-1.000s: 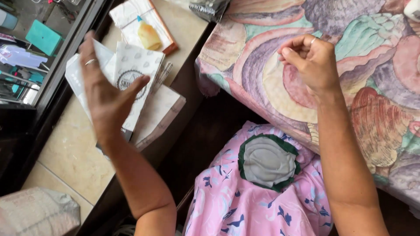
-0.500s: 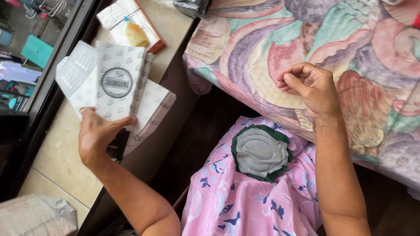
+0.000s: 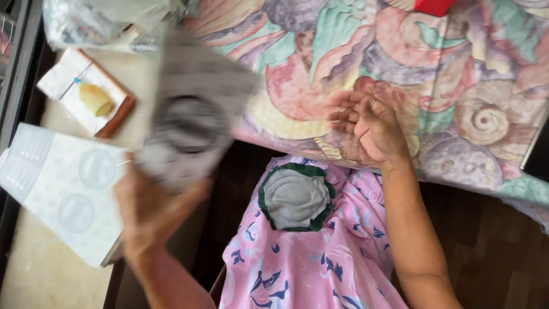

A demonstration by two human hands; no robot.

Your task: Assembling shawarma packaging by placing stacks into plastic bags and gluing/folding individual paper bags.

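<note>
— Left hand [image 3: 150,207]?
— Clenched on a white patterned packet [image 3: 191,117], blurred, lifted above the beige table [image 3: 40,274], near the shell-print cloth [image 3: 457,86].
— Right hand [image 3: 372,123]?
— Resting on that cloth, fingers [image 3: 343,114] loosely curled, grasping nothing.
— Elsewhere?
— Similar white packets [image 3: 63,191] flat on the table; grey fabric flower [image 3: 295,197] on the pink lap.

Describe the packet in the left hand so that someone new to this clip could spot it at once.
Start at the pale counter left of the shell-patterned cloth. Above its edge, the left hand holds up a white packet bearing a dark ring. Unlike the flat packets beneath, it is lifted and motion-blurred.
</note>
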